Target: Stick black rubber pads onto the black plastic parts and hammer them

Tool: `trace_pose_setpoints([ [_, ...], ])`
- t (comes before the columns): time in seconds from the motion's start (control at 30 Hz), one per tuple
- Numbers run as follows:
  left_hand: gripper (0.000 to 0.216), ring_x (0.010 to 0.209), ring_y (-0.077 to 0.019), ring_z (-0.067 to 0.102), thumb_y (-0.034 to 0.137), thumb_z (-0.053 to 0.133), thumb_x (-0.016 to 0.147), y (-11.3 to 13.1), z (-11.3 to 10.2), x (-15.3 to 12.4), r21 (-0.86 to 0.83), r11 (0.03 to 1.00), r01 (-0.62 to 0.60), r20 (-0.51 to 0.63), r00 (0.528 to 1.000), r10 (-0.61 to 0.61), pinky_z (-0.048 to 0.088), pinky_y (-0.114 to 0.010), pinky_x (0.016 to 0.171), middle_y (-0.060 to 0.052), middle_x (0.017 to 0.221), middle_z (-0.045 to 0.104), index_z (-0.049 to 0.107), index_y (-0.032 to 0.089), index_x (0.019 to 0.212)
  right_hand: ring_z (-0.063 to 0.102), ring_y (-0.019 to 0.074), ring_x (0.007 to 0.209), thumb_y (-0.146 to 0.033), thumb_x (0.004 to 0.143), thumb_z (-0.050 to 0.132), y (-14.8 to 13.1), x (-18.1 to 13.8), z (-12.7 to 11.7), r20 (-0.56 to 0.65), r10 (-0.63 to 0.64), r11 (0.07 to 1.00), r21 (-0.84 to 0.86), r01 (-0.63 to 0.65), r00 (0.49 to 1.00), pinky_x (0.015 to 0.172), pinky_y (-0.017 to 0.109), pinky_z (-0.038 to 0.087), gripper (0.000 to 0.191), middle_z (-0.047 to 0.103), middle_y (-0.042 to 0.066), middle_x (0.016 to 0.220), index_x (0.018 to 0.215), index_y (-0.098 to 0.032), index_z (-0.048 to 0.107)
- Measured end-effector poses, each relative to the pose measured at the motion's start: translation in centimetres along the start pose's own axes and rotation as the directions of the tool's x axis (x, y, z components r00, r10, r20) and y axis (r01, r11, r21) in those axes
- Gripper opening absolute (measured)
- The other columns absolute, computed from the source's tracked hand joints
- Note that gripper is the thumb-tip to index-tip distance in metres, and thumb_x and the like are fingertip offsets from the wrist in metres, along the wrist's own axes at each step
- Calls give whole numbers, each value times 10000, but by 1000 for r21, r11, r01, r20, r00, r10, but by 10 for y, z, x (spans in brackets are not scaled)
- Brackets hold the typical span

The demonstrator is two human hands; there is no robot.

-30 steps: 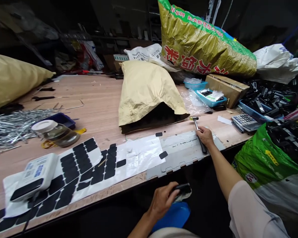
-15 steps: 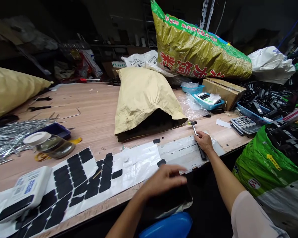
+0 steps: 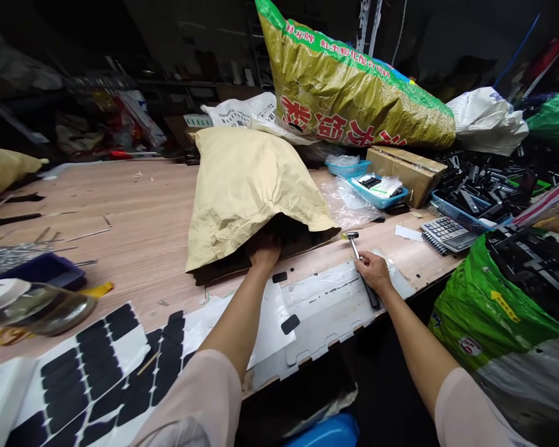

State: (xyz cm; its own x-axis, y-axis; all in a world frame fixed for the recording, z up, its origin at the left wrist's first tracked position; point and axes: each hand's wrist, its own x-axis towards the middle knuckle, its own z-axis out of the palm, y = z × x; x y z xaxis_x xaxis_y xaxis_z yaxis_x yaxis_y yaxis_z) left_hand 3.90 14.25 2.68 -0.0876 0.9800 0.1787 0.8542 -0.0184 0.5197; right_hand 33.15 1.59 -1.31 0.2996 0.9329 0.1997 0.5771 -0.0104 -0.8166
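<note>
My left hand (image 3: pixel 264 249) reaches into the dark mouth of a large tan paper sack (image 3: pixel 246 180) lying on the bench. Its fingers are lost in the shadow inside. In my right hand (image 3: pixel 373 271) is a small hammer (image 3: pixel 355 248), its metal shaft and yellow-and-dark head pointing away from me and its black handle toward the bench edge. Below the hammer lies a grey-white flat board (image 3: pixel 323 298). White sheets with black rounded pads (image 3: pixel 93 357) spread to the left, and one loose black pad (image 3: pixel 290 323) rests near the board.
At the left are a glass jar (image 3: pixel 46 307), a dark blue tray (image 3: pixel 41 270) and metal rods. A calculator (image 3: pixel 447 230), blue baskets (image 3: pixel 382 197) and a cardboard box (image 3: pixel 407 171) stand right. A green sack (image 3: pixel 470 298) of black parts is beside the bench, and a blue stool (image 3: pixel 326 431) below.
My left hand has moved from above the bench's front edge forward into the sack's mouth. My right hand still holds the hammer in about the same place. The view has turned slightly right.
</note>
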Motion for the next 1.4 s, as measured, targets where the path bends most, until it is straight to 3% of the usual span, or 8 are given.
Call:
trace_pose_setpoints([
  [0.17, 338, 907, -248, 616, 373, 647, 875, -6, -14, -42, -126, 989, 75, 18, 997, -73, 457, -371, 845, -82, 916, 706, 724, 140, 1109, 517, 148, 549, -361, 754, 565, 2, 1, 0, -12, -1, 1000, -22, 1, 1000, 599, 243, 434, 340, 560, -36, 549, 947, -169, 769],
  [0.33, 175, 884, -204, 595, 314, 672, 830, -26, -16, -121, -249, 949, -193, 103, 969, 224, 458, -319, 819, -22, 919, 714, 756, 242, 966, 514, 153, 562, -379, 748, 561, 1, 0, -1, -12, -4, 999, -37, 4, 1000, 606, 246, 430, 355, 568, -30, 553, 945, -168, 767],
  [0.43, 150, 922, -223, 579, 276, 691, 803, -32, -9, -146, -241, 938, -248, 158, 944, 290, 447, -344, 846, -25, 906, 704, 760, 251, 934, 523, 157, 576, -377, 747, 566, 0, 0, -2, -10, -6, 999, -34, 6, 1000, 627, 249, 439, 356, 572, -26, 557, 949, -166, 768],
  [0.67, 173, 942, -217, 575, 335, 699, 822, -24, -1, -146, -218, 939, -265, 192, 932, 308, 426, -353, 868, -9, 984, 694, 750, 281, 979, 535, 164, 605, -404, 731, 600, -5, -3, -4, -15, 22, 998, 51, -21, 1000, 653, 265, 460, 398, 558, -24, 568, 968, -135, 773],
  [0.87, 171, 931, -215, 577, 304, 714, 802, -21, -3, -146, -212, 952, -223, 218, 938, 268, 420, -348, 858, 2, 933, 689, 764, 289, 965, 489, 124, 562, -416, 784, 648, -33, -65, -1, -69, 29, 988, 152, -19, 997, 566, 250, 431, 504, 594, -7, 701, 1182, -122, 742],
  [1.07, 180, 942, -223, 575, 348, 697, 820, -17, -4, -147, -181, 961, -210, 227, 942, 249, 410, -353, 842, -4, 914, 686, 773, 283, 969, 560, 135, 554, -319, 797, 619, -62, -123, 10, 68, -114, 993, 19, 113, 991, 561, 247, 501, 426, 692, 20, 750, 1171, -169, 758],
  [1.23, 169, 953, -223, 573, 341, 691, 820, -17, -3, -148, -182, 959, -216, 214, 944, 253, 403, -347, 834, -6, 921, 683, 774, 287, 957, 697, 200, 764, -256, 800, 585, -64, -129, 21, 60, -300, 943, -132, 305, 952, 744, 296, 568, 410, 768, 80, 986, 1172, -201, 750],
  [1.4, 154, 960, -222, 564, 333, 690, 824, -18, -1, -149, -184, 957, -224, 191, 947, 258, 393, -343, 822, -7, 923, 678, 773, 288, 946, 726, 230, 815, -237, 796, 568, -66, -130, 25, 102, -329, 914, -216, 343, 939, 768, 315, 576, 402, 774, 88, 975, 1151, -192, 752],
])
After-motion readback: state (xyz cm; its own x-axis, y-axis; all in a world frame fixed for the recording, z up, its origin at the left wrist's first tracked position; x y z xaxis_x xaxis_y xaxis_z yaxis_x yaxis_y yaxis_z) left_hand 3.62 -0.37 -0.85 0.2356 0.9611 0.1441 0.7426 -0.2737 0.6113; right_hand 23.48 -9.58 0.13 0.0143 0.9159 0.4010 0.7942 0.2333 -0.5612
